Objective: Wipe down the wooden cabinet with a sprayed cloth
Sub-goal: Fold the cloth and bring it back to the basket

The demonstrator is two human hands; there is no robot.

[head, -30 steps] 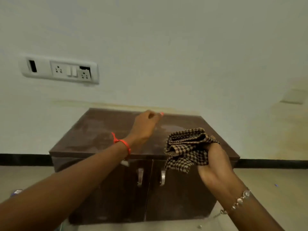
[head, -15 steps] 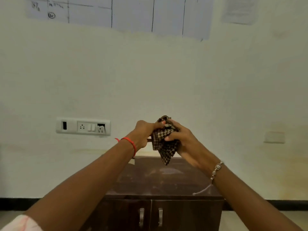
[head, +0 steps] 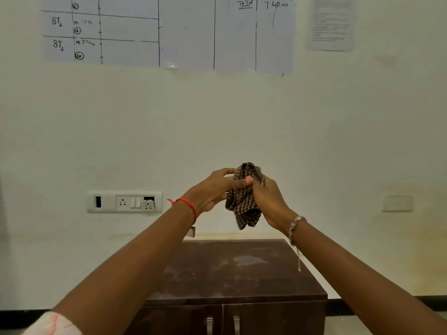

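A pale, cream-coloured wall (head: 242, 122) filled most of the view, and a dark wooden cabinet (head: 232, 269) stood against its foot. On the top of the cabinet some lighter, dull patches could be seen. Two closed doors with metal handles (head: 222, 325) were seen at the front, low in the frame.

The checked cloth (head: 244, 206), brown and beige, was held up in the air above the cabinet, not touching it, in front of the wall. It was bunched together, and its lower end hung down freely. The cloth was gripped by the right hand (head: 268, 201), whose fingers were closed around its right side. The left hand (head: 212, 192) was also closed on the cloth, with the thumb laid across the upper part and the fingers partly behind the fabric. Both hands were pressed close together at the cloth.

A red thread (head: 188, 206) was worn on the left wrist, and a silver bracelet (head: 295, 223) on the right wrist.

On the wall, to the left of the hands, a white switch and socket panel (head: 124, 201) was mounted. Higher up, large paper sheets (head: 169, 32) with drawn lines and handwriting were fixed, and a smaller printed sheet (head: 331, 22) was placed to the right of them.
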